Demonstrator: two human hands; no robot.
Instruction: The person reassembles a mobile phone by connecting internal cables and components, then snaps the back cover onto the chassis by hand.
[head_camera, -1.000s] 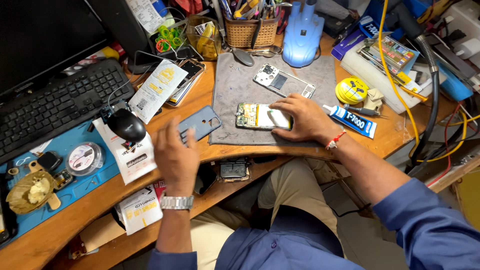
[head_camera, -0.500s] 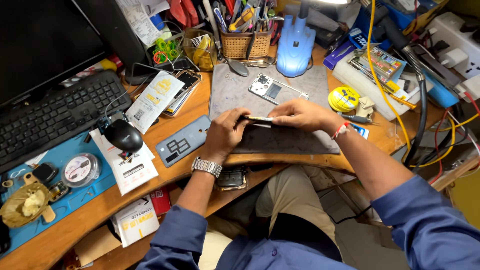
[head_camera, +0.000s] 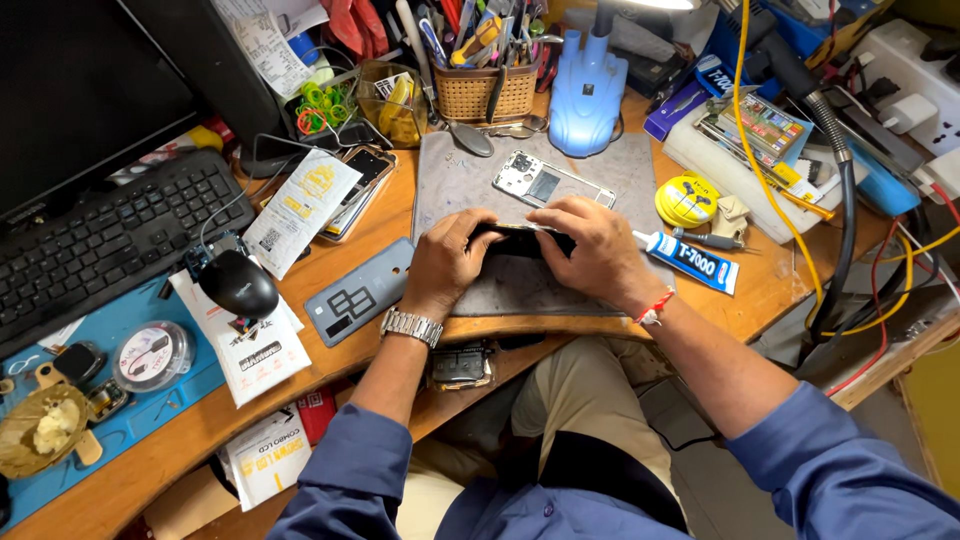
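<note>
The phone is gripped edge-on by left hand and right hand over the grey mat.

mat grey; phone seemingly black; lamp blue; keyboard black

Wooden desk, curved front edge, heavily loaded. Grey mat lies at centre; a phone frame rests on its far part. Left of the mat: grey back cover, black mouse on paper leaflets, keyboard, blue mat at the near left corner. Behind the mat: woven basket of tools, blue lamp base. Right of the mat: glue tube, yellow tape roll, both just beside it.
</note>
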